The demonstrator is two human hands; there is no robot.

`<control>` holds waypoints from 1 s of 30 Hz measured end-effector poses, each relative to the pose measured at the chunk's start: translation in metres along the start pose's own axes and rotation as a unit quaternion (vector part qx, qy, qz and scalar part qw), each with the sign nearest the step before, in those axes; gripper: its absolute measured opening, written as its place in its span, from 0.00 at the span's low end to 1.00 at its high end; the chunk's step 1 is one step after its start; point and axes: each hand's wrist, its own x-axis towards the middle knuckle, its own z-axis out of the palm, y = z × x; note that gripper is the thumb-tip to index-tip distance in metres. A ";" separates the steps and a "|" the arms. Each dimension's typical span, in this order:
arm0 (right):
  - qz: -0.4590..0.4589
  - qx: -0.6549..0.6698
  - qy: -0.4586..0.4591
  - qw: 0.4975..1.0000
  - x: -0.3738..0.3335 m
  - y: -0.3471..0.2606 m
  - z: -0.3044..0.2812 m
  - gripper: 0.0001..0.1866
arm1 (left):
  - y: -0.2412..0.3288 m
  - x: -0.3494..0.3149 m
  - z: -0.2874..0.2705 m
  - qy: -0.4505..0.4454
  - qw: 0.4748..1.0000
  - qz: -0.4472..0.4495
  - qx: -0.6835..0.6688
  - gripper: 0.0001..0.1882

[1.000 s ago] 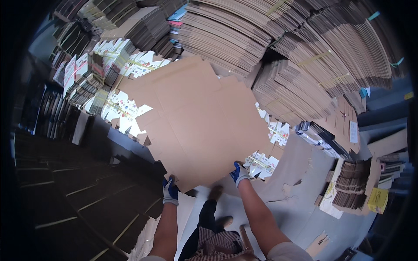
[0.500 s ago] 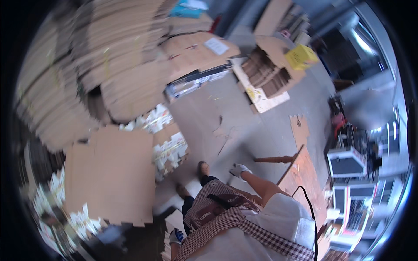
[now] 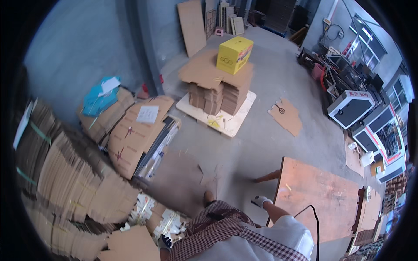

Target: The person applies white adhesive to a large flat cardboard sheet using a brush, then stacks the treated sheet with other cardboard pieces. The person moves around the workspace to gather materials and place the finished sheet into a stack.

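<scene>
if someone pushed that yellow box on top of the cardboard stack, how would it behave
The yellow box would probably slide easily: it sits on flat cardboard sheets. It looks like light cardboard. It stands near the stack's edge, so a push could tip it off.
</scene>
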 end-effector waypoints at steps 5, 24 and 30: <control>0.105 0.356 -0.036 0.928 0.036 0.022 -0.027 0.20 | 0.143 0.008 0.206 -0.145 0.984 0.099 0.018 0.23; 0.101 0.710 0.188 0.671 0.315 -0.014 -0.436 0.34 | 0.471 -0.093 0.994 -0.391 0.905 0.160 0.042 0.24; -0.071 0.681 0.253 0.684 0.403 -0.070 -0.651 0.26 | 0.551 -0.135 1.141 -0.411 0.887 0.155 0.144 0.41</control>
